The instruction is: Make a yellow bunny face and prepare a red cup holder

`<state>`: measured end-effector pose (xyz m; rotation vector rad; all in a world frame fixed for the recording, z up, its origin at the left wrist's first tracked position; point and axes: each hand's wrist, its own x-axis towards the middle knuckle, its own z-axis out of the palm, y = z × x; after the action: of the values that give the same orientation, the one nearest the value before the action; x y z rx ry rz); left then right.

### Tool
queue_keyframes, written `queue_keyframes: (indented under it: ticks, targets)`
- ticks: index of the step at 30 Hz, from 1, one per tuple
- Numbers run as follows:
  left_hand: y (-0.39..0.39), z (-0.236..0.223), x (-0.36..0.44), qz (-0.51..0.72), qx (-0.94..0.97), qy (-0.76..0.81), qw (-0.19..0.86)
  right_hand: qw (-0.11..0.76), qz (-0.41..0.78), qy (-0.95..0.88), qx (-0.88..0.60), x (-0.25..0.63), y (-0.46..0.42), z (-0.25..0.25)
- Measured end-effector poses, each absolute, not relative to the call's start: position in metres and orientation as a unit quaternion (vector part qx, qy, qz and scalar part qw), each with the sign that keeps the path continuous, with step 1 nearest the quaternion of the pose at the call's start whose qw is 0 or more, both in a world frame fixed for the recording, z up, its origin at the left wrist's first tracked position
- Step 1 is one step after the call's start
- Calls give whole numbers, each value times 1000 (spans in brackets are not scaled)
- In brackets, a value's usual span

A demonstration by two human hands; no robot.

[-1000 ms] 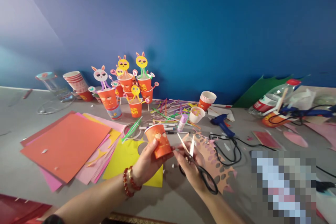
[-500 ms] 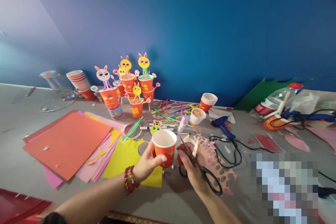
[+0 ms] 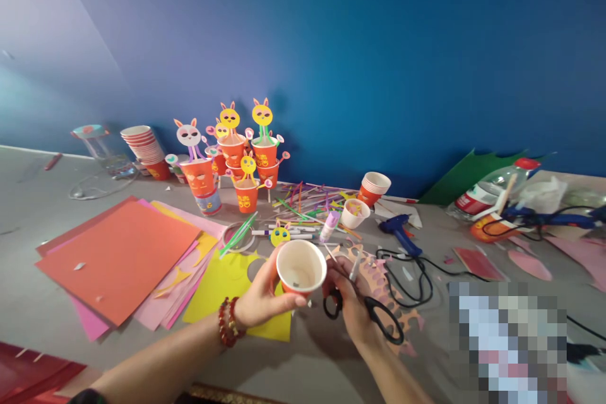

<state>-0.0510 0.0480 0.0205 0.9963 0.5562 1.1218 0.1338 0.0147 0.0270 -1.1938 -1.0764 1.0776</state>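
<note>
My left hand [image 3: 265, 293] grips a red paper cup [image 3: 302, 267], its white mouth tilted toward me so the inside shows. In my right hand [image 3: 353, 303] is a pair of black-handled scissors [image 3: 386, 320], blades apart and pointing up beside the cup. A yellow sheet [image 3: 208, 293] with a round cut-out lies under my left hand. Just behind the cup rests a yellow paper animal face [image 3: 280, 235]. Below the scissors spreads a peach sheet [image 3: 395, 300] full of punched-out holes.
Decorated cups [image 3: 246, 196] with animal faces stand at the back. Stacked coloured paper [image 3: 118, 252] lies left. A purple-capped glue stick [image 3: 330, 226], a small white cup [image 3: 355, 213] and a blue glue gun [image 3: 402, 233] with black cord sit beyond my hands. A bottle [image 3: 492, 186] leans far right.
The cup has tipped toward me, showing more of its inside, and sits slightly further right. The scissors have turned a little in my right hand.
</note>
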Motion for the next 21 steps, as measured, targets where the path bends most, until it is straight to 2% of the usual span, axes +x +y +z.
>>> queue_keyframes:
  ticks: [15, 21]
  targets:
    - [55, 24, -41, 416, 314, 218, 825, 534, 441, -516, -504, 132, 1, 24]
    - [57, 18, -42, 443, 311, 224, 811, 529, 446, -517, -504, 132, 2, 24]
